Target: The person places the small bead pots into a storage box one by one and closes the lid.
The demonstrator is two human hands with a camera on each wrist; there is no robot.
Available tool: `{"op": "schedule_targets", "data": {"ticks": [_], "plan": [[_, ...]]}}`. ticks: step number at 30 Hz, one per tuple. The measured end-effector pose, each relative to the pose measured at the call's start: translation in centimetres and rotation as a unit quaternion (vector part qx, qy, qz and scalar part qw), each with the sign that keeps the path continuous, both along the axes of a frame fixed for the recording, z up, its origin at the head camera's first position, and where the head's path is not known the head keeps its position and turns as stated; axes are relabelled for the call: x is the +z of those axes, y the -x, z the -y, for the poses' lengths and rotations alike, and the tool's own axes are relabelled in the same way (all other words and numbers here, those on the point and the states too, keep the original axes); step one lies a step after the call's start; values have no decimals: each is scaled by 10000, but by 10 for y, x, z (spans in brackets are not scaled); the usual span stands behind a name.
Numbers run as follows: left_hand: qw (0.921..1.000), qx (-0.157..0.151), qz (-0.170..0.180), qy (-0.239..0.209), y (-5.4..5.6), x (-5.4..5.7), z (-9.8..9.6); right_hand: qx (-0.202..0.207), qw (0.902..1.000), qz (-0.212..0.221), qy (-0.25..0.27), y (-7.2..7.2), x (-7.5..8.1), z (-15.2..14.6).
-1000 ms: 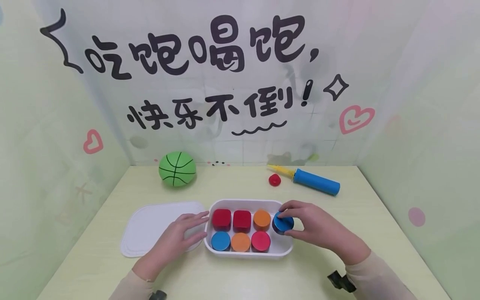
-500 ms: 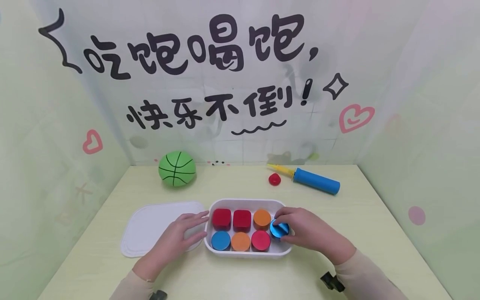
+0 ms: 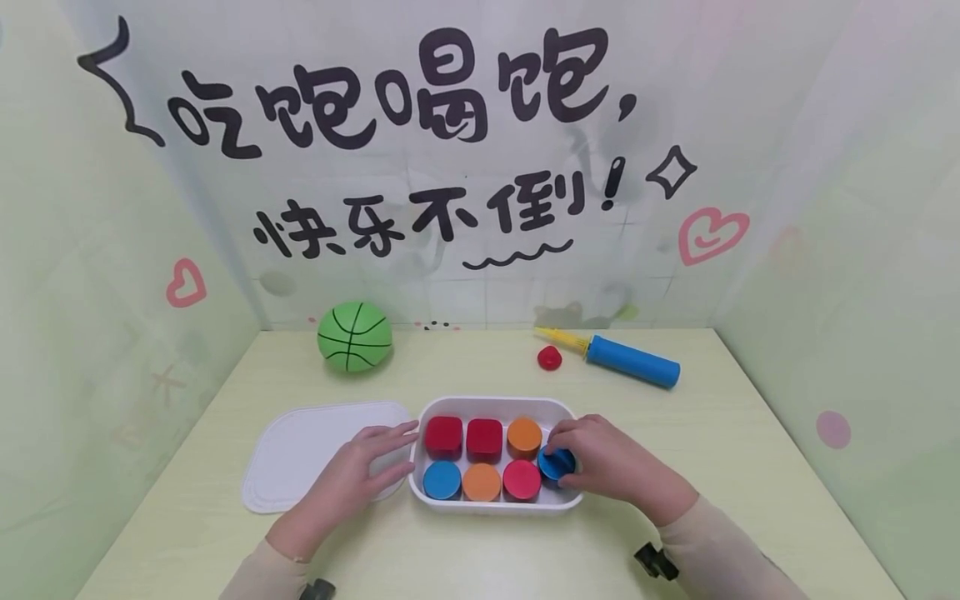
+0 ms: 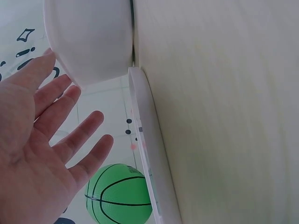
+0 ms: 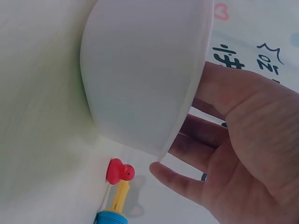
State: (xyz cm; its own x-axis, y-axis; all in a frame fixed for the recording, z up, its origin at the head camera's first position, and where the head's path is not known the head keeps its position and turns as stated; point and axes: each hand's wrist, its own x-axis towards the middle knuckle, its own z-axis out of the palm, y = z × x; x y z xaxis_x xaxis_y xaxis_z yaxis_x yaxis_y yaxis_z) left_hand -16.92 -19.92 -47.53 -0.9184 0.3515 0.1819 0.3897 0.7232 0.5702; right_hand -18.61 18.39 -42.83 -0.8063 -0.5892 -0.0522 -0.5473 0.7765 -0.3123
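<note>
A white oval-ended box (image 3: pixel 504 505) stands on the table in the head view, its inside holding red rounded-square blocks (image 3: pixel 444 435) and orange, red and blue round ones. At its right end my right hand (image 3: pixel 611 458) reaches over the rim and grips a blue cylinder block (image 3: pixel 557 465) between thumb and fingers, beside the red round block (image 3: pixel 521 480). In the right wrist view the box wall hides that grip. My left hand (image 3: pixel 352 471) has its fingers spread, tips right at the box's left rim; the left wrist view shows the palm with nothing in it.
A white lid (image 3: pixel 300 450) lies flat left of the box, partly under my left hand. Farther back are a green ball (image 3: pixel 355 337), a small red toy (image 3: pixel 550 358) and a blue hand pump (image 3: pixel 633 360) with a yellow nozzle. Printed walls enclose the table on three sides.
My right hand has moved left and lowered the blue cylinder block from over the right rim into the box's right end. The left hand has stayed in place.
</note>
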Motion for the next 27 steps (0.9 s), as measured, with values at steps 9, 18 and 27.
{"op": "schedule_targets", "data": {"ticks": [9, 18, 27], "plan": [[10000, 17, 20, -5, 0, 0, 0, -248, 9997, 65, 60, -2, 0, 0], [10000, -12, 2, -12, 1, -2, 0, -785, 9864, -375, 1394, -8, -10, -31], [10000, 19, 31, -56, 1, 1, -2, -948, 9666, 89, 2378, -9, -37, -58]]}}
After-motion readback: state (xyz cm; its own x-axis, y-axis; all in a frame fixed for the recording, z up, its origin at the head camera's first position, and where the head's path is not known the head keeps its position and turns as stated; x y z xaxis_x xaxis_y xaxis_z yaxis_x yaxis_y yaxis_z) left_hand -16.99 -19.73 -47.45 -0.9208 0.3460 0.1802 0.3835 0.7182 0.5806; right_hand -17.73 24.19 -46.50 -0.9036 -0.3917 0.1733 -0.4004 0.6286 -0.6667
